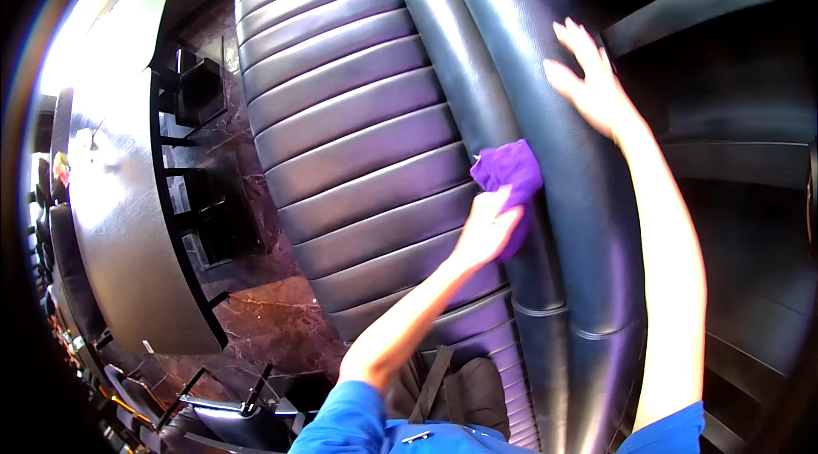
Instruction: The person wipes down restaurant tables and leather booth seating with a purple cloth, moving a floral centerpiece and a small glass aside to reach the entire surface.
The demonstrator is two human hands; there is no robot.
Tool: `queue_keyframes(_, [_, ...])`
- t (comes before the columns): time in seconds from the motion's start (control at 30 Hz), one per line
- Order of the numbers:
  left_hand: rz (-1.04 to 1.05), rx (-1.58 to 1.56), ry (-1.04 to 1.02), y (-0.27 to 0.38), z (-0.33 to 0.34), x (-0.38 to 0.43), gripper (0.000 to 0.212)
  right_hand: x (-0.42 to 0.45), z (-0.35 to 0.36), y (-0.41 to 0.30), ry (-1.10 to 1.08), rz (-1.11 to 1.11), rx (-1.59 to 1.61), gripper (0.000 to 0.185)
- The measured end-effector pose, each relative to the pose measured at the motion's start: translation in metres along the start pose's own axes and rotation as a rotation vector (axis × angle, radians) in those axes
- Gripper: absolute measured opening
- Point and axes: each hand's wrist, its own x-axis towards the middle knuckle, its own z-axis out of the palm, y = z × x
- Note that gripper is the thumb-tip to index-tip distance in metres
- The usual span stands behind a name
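A purple cloth (514,166) lies bunched under and beyond my left hand (487,227), whose fingers grip its near part. The cloth touches the padded lower roll (473,64) of a black leather-look bench's backrest, beside the seat. Farther up and to the right, my right hand (591,80) rests with fingers spread on the thick upper roll (517,39) of that backrest, holding nothing. The ribbed bench seat (358,134) stretches away to the left of both hands.
A long, shiny table (128,249) stands left of the bench, with dark chairs (201,86) beside it above a reddish marbled floor (275,320). More chairs (236,422) are at the lower left. Dark panels (735,160) rise behind the backrest.
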Motion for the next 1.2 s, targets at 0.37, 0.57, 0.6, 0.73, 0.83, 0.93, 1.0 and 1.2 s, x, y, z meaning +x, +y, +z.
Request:
queue_keyframes(0.37, [-0.035, -0.241, 0.963, 0.013, -0.045, 0.195, 0.067, -0.188, -0.011, 0.031, 0.264, 0.096, -0.128, 0.055])
queue_keyframes(0.57, [0.495, 0.219, 0.334, 0.113, 0.037, 0.070, 0.055, -0.191, -0.016, 0.039, 0.264, 0.123, -0.155, 0.052])
queue_keyframes(0.6, [0.551, 0.493, 0.304, 0.130, 0.053, 0.061, 0.051, -0.188, -0.020, 0.038, 0.282, 0.115, -0.124, 0.051])
queue_keyframes(0.73, [0.693, 0.937, -0.117, 0.179, 0.049, 0.097, 0.062, -0.202, -0.023, 0.050, 0.189, 0.201, -0.108, 0.050])
queue_keyframes(0.83, [0.725, 1.120, 0.019, 0.197, 0.072, 0.200, 0.052, -0.191, -0.022, 0.035, 0.295, 0.219, -0.094, 0.056])
queue_keyframes(0.93, [0.342, 1.066, 0.232, 0.192, 0.133, 0.252, 0.055, -0.190, -0.016, 0.040, 0.303, 0.163, -0.119, 0.053])
queue_keyframes(1.0, [0.314, 0.967, 0.374, 0.194, 0.155, 0.252, 0.055, -0.192, -0.019, 0.044, 0.304, 0.210, -0.088, 0.051])
queue_keyframes(1.2, [0.493, 0.780, -0.224, 0.188, 0.180, 0.262, 0.060, -0.195, -0.018, 0.046, 0.311, 0.209, -0.060, 0.049])
